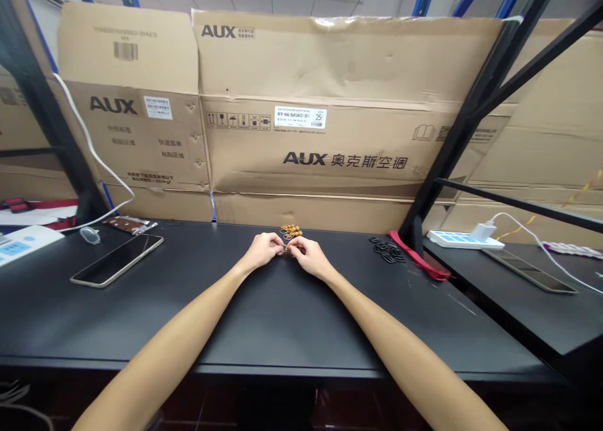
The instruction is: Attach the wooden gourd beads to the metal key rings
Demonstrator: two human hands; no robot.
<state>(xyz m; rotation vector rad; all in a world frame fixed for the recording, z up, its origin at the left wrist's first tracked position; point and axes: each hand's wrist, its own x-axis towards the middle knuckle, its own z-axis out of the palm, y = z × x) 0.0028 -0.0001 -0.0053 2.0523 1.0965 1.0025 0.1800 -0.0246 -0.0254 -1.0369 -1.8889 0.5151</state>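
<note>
My left hand (pixel 262 250) and right hand (pixel 308 257) close together, fingertips of both pinching small item (pixel 285 249), too small to identify, above black table (pixel 264 330). Cluster of amber-coloured beads (pixel 291 231) just beyond fingers. To right, pile of black rings (pixel 387 251), then red strap (pixel 417 255). To left, smartphone (pixel 117 261) lying flat. Flattened AUX cartons (pixel 306 148) stand upright along far table edge.

A: What is standing in the way of the left hand (pixel 266 250)?

B: A smartphone (pixel 117 261) is lying well off to its side, while the black tabletop (pixel 282 324) is stretching unobstructed toward the near edge.

A: And the right hand (pixel 308 257)?

B: Black rubber rings (pixel 387 250) and a red strap (pixel 417 255) are lying off to its side, and flattened cardboard cartons (pixel 306 154) are blocking the way ahead, just past the amber beads (pixel 291 231).
</note>
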